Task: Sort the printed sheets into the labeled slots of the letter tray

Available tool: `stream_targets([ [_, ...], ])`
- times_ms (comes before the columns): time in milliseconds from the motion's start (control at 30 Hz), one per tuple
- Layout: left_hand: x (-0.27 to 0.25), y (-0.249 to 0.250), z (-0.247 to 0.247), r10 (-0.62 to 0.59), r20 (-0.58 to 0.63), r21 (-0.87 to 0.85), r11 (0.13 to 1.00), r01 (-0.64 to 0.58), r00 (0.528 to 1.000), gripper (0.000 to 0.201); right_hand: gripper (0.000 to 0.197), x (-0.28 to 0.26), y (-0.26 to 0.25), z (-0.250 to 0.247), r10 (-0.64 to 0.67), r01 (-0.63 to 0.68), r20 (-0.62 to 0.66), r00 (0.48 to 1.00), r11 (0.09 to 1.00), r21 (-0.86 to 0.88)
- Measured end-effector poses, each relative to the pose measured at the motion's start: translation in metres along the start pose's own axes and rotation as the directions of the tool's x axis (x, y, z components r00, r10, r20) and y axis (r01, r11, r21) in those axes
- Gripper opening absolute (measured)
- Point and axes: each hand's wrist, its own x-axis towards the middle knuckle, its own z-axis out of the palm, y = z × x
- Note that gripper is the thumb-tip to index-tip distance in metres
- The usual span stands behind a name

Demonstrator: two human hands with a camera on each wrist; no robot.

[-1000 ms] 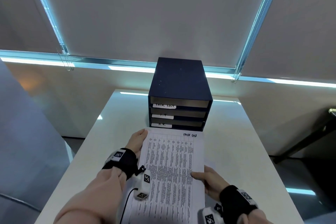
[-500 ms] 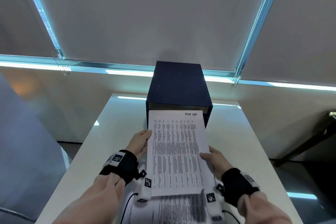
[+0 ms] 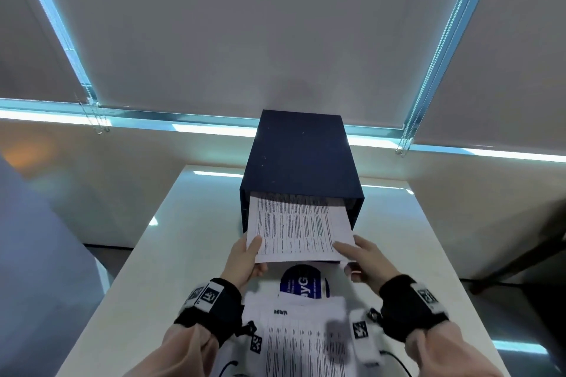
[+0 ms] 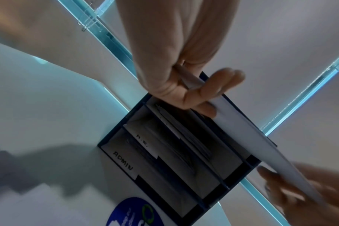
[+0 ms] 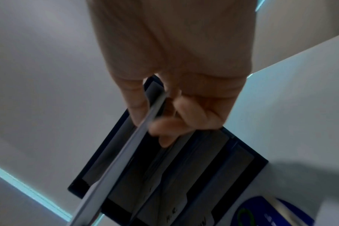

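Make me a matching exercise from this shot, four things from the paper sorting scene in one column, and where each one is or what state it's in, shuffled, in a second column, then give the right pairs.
Things:
1. held sheet
2. letter tray
3. left hand
4. sheet with the blue round logo

Places or states:
A. stands at the far end of the table
B. lies on the table below the held sheet
C. far edge inside the top slot
D. pinches the near left corner of the held sheet

Pairs: 1-C, 2-A, 3-D, 4-B
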Motion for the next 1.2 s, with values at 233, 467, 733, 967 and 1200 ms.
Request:
stream_targets([
  [233,0.035,0.045,0.014,-0.005,-0.035,-0.465,0.885,-0.012,0.999,0.029,0.022,0.04,-0.03,0.011,-0.026,0.042,-0.035,0.999,0.774,0.632],
  [467,0.024,0.026,0.004,-0.029,0.023,-0.113,0.993,0.032,0.999,0.025,0.023,0.035,-0.016,0.026,-0.05,-0.001,0.092,0.995,0.873,0.488],
  [733,-0.028,-0.105,-0.02,-0.112,0.152,0.717,0.696,-0.032,0.982,0.025,0.016,-0.022,0.16,0.005,0.121,-0.182,-0.145,0.982,0.808,-0.561],
  [967,-0.048,-0.092,-0.006,0.037,0.193,0.855,0.483,-0.186,0.981,0.012,0.028,-0.048,0.183,0.009,0.113,-0.129,-0.064,0.991,0.774,-0.621],
  [1200,-0.068,-0.057,-0.009,0.006,0.23,0.345,0.935,-0.087,0.973,0.004,0.076,-0.058,0.154,-0.004,0.104,-0.178,-0.256,0.961,0.942,-0.283],
])
